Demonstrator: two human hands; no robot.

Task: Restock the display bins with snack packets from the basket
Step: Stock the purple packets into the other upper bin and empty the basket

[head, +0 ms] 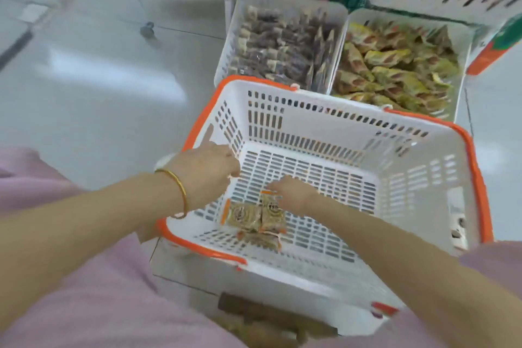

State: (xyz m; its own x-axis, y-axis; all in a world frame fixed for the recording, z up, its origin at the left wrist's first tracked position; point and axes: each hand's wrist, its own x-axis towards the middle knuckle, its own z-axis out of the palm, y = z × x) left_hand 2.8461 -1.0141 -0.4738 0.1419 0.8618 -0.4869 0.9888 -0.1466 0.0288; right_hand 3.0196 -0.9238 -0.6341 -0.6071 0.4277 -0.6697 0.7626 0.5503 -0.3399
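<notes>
- The right hand [293,192] is low inside the basket. Its bent fingertips [272,188] touch the top of the nearest packet. I cannot tell if they already pinch it, because the picture is blurred there.
- Under those fingertips lie a few small golden-brown snack packets [254,217] with orange sealed ends. They are flat on the near-left floor of the white slotted plastic basket [310,121] with an orange rim.
- I judge these packets to be light, soft and a little slippery, and the content may crumble. It is better to pinch one by its flat orange seal, or to gather several loosely in the palm without squeezing.
- The left hand [209,169], with a thin gold bangle [180,188] at the wrist, is at the left wall of the basket, thumb up and fingers going inside. It seems to steady the basket, but I cannot confirm a real grip.
- Just behind the basket stand two white slotted display bins. The left bin [227,51] holds dark purple-brown packets [282,45], and the right bin [409,18] holds yellow-green packets [395,65]. Both are rather full.
- Which bin takes the golden packets is not visible.
</notes>
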